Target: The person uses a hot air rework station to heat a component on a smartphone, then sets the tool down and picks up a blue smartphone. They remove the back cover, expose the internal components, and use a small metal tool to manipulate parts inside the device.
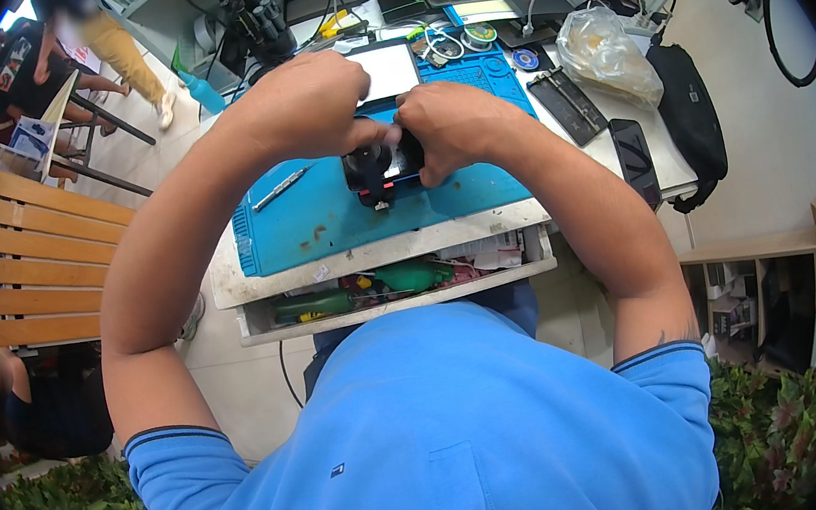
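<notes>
A dark phone (406, 161) lies on the blue repair mat (344, 224), with a black clamp with a round knob (367, 164) at its left side. My right hand (454, 124) grips the phone's right edge, its fingers curled around it. My left hand (315, 102) is bent over the phone's far left corner with the fingers curled in. Its thumb reaches toward the phone and is slightly blurred; what those fingers hold is hidden. A silver pen-like tool (281, 190) rests on the mat left of the clamp. Beyond my hands stands a lit white screen (388, 69).
An open drawer (403, 301) of tools sits under the table's front edge. On the right lie a plastic bag (609, 56), a dark phone frame (567, 106), another phone (635, 162) and a black pouch (690, 122). A blue bottle (203, 94) stands at the left. A slatted wooden bench (35, 252) is beyond.
</notes>
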A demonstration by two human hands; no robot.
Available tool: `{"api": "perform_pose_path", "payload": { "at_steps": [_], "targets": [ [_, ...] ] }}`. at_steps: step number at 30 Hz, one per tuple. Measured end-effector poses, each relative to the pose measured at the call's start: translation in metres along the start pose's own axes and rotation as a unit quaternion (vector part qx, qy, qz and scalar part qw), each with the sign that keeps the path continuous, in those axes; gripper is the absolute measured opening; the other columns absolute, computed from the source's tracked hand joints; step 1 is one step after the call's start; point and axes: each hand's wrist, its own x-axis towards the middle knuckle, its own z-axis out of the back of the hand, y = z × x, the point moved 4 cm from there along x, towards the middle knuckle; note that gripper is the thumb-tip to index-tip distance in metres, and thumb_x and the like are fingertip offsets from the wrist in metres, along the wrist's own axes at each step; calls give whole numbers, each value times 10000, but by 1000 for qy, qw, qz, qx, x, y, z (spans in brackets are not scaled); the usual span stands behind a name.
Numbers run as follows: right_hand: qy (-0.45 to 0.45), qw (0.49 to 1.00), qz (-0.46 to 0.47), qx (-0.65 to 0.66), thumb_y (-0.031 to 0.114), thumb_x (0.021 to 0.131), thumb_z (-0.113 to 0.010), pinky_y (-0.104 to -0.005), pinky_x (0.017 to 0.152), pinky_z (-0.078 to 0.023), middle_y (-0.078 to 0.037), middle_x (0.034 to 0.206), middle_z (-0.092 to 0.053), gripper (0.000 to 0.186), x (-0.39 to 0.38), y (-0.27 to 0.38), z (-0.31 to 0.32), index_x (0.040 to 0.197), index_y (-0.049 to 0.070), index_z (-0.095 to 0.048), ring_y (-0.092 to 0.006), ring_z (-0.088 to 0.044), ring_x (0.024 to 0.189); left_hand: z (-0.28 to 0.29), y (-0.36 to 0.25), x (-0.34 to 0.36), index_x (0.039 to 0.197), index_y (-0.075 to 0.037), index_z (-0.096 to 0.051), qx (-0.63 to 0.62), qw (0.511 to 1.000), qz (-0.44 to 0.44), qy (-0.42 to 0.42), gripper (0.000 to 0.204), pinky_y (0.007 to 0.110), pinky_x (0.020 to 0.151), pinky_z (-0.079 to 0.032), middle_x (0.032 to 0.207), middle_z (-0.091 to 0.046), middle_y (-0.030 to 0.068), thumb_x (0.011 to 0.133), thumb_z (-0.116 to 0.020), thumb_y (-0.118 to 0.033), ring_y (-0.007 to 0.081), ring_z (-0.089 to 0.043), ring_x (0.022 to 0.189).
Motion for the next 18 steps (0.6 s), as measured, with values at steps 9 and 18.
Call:
{"api": "perform_pose_path", "payload": {
  "at_steps": [9,18],
  "targets": [
    [-46,998,29,-14,256,643,-929,-456,845,-645,-193,902,-799,356,-1,1,-1,869,-2,-835,-370,-791,896,0,5,1,1027,-14,-850,-21,991,-123,-50,373,471,853,-626,927,-800,210,897,-896,-359,397,-784,906],
    [-61,997,31,-19,275,644,-931,-465,895,-629,-189,962,-774,408,-2,-2,-4,912,-11,-818,-379,-765,962,1,1,-2,1045,-29,-857,17,999,-44,12,353,469,853,-628,933,-801,202,900,-888,-349,400,-780,909]
  ]
}}
